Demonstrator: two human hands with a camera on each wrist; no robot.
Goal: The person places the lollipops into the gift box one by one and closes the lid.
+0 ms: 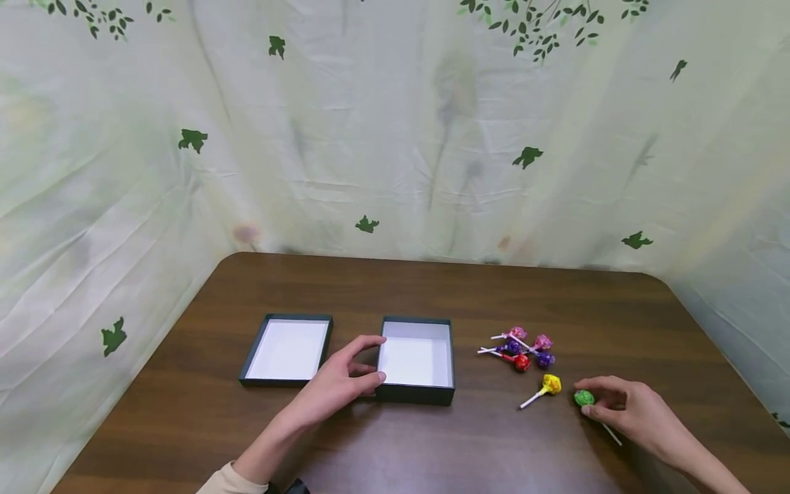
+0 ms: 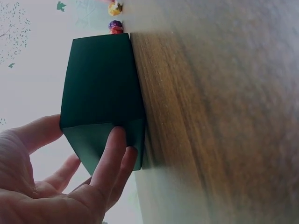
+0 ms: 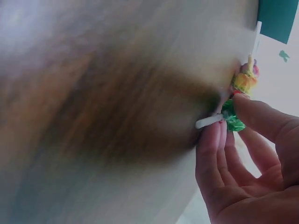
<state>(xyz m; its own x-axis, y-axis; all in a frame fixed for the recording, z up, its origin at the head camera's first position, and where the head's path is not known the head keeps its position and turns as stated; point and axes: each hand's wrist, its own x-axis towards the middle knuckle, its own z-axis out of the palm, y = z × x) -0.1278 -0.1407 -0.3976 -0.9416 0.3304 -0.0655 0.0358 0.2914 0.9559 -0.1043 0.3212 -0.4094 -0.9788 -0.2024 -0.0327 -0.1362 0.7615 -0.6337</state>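
A dark green box point(image 1: 415, 394) with a white inside stands on the table. My left hand point(image 1: 339, 377) touches its left wall, the fingertips at the rim and against the side in the left wrist view. At the right, my right hand point(image 1: 629, 412) pinches a green lollipop point(image 1: 583, 398) by its wrapped head between thumb and fingers; its white stick point(image 3: 209, 121) sticks out past the fingers. A yellow lollipop point(image 1: 551, 384) lies just left of this hand. Behind it are several more lollipops, among them a red one point(image 1: 522, 362) and a purple one point(image 1: 546, 359).
Left of the box lies a shallow box lid point(image 1: 286, 350), white inside up with a dark rim. The brown wooden table point(image 1: 487, 453) runs back to a pale curtain point(image 1: 395, 151) printed with green leaves, which also hangs along both sides.
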